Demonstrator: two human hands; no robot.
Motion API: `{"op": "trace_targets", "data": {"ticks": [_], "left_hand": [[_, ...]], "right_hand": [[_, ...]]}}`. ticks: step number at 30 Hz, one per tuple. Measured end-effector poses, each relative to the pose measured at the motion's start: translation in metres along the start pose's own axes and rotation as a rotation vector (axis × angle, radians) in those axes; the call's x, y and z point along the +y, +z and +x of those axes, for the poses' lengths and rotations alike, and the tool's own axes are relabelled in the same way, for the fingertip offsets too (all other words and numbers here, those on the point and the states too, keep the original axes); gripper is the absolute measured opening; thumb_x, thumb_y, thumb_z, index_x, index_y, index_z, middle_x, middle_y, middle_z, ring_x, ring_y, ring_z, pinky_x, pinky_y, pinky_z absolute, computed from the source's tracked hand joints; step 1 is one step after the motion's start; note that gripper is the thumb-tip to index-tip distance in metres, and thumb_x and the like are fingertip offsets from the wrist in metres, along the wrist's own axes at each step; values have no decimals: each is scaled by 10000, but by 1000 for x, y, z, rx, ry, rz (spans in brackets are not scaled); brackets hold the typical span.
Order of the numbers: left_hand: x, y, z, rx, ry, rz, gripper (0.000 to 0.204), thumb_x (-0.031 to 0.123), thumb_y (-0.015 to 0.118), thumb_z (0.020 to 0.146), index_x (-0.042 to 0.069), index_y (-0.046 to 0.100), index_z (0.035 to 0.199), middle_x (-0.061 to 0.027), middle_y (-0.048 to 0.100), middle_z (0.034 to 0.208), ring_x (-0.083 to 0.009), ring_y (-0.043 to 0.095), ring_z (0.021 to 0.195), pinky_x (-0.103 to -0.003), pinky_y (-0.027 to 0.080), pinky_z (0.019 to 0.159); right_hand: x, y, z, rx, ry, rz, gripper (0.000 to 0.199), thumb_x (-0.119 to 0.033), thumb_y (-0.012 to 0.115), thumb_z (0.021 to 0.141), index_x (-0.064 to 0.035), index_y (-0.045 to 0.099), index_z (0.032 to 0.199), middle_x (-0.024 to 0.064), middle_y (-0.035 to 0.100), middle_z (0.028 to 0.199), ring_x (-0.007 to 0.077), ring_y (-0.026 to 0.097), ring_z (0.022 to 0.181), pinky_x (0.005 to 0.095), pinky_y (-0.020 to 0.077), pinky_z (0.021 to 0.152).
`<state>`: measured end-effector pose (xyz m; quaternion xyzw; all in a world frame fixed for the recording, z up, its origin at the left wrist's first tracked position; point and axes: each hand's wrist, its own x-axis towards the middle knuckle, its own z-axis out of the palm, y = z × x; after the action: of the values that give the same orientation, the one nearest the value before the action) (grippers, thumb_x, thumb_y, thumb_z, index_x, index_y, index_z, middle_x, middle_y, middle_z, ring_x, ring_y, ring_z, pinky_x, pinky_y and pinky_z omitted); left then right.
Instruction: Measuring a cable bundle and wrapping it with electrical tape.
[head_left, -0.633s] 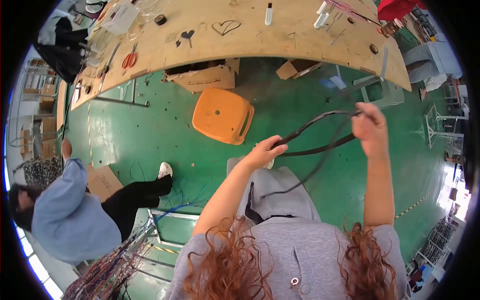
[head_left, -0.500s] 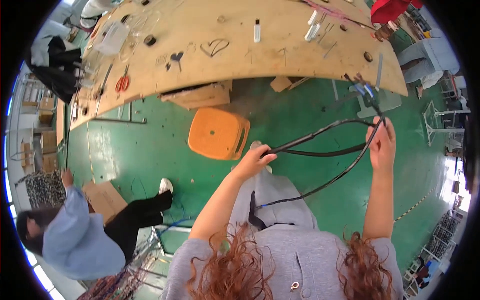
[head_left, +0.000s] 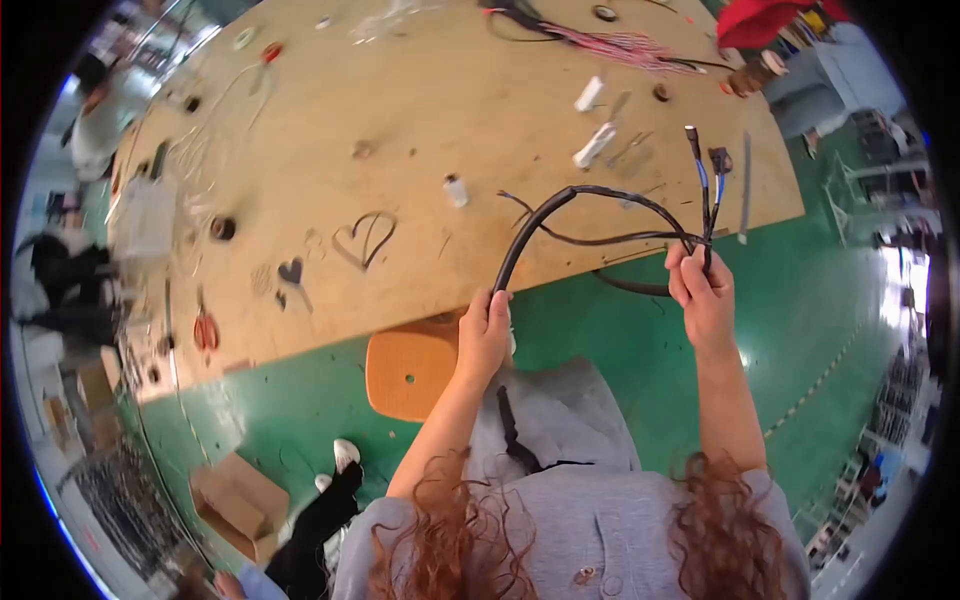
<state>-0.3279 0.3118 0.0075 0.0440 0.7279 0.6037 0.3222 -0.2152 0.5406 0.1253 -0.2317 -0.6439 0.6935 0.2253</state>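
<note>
A black cable harness arcs over the near edge of the wooden table. My left hand is closed round its thick sleeved part. With closed fingers my right hand grips the spot where the thinner branches meet. Above that hand two short branches with blue sections stand up, ending in dark connectors. One thin branch runs left to a loose end near the table's middle. Another black length hangs beside the right hand, below the table edge, and its far end is hidden.
On the table lie red-handled scissors, tape rolls, a small white bottle and a pink wire bundle. An orange stool stands partly under the near edge. Another person's dark trouser leg shows lower left, beside a cardboard box.
The view has shifted, showing more tabletop. Both hands have brought the harness up over the table edge, its thin end now above the tabletop. The co-worker at lower left is mostly out of view.
</note>
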Motion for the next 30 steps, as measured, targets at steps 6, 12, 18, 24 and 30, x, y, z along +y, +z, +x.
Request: {"op": "trace_targets", "data": {"ticks": [6, 12, 18, 24, 30], "left_hand": [[41, 69, 22, -516, -94, -108, 283, 276, 397, 986, 36, 536, 929, 40, 404, 550, -39, 367, 452, -194, 279, 426], [57, 142, 38, -517, -6, -112, 318, 317, 399, 986, 45, 527, 881, 52, 401, 564, -30, 356, 475, -189, 282, 437], [89, 204, 63, -231, -88, -198, 320, 322, 401, 985, 50, 512, 857, 52, 398, 547, -24, 330, 430, -190, 243, 382], [107, 271, 66, 124, -206, -445, 312, 327, 402, 985, 73, 502, 834, 57, 355, 531, -24, 296, 413, -197, 216, 361], [115, 302, 55, 346, -245, -481, 320, 328, 401, 985, 65, 501, 832, 54, 355, 528, -26, 281, 394, -196, 209, 351]], "right_hand": [[-27, -82, 12, 244, 20, -146, 306, -242, 422, 981, -38, 560, 799, -64, 352, 509, 9, 246, 417, 192, 174, 402], [-43, -146, 60, 296, 11, -339, 321, -252, 419, 983, -29, 587, 824, -71, 339, 486, 3, 249, 417, 192, 176, 399], [-26, -197, 145, 87, 11, -189, 275, -234, 435, 978, -23, 587, 886, -8, 542, 667, -2, 287, 453, 172, 210, 423], [7, -221, 234, -236, 147, -23, 277, -273, 448, 971, -51, 591, 887, 11, 591, 751, -2, 304, 452, 177, 225, 422], [19, -229, 275, -555, 255, 65, 316, -318, 435, 972, -58, 596, 894, 18, 602, 775, 7, 306, 432, 177, 236, 409]]}}
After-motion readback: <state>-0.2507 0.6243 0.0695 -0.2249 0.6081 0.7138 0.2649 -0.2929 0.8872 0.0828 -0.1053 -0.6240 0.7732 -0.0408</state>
